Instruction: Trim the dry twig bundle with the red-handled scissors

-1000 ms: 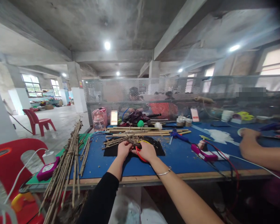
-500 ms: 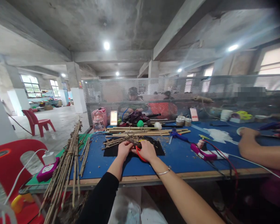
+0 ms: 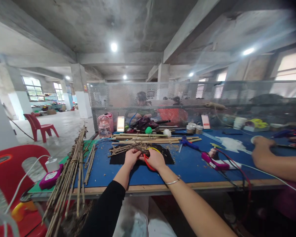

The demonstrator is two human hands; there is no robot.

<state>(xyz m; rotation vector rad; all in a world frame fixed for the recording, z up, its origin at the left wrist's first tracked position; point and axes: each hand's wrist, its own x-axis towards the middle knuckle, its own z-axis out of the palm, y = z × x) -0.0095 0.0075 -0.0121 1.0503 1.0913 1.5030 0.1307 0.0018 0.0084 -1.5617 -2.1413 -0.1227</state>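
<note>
My right hand (image 3: 156, 159) is closed round a pair of shears with a red handle (image 3: 148, 162) and a yellow handle (image 3: 156, 150). Close beside it, the fingers of my left hand (image 3: 131, 158) pinch a brown dry twig (image 3: 145, 151) near the shears. Both hands are over a black mat (image 3: 166, 159) on the blue tabletop. Short cut twigs (image 3: 119, 149) and brown scraps lie on the mat just beyond my fingers. The shear blades are hard to make out against the twig.
Long dry stalks (image 3: 71, 168) overhang the table's left edge. Pale sticks (image 3: 158, 139) lie behind the mat. A blue glue gun (image 3: 188, 143) and a purple power strip (image 3: 215, 162) are on the right, near a co-worker's arm (image 3: 273, 161). A perforated metal screen (image 3: 128, 95) stands behind.
The yellow handle shows more now, swung away from the red one, so the shears look wider apart. Both hands stay nearly in place.
</note>
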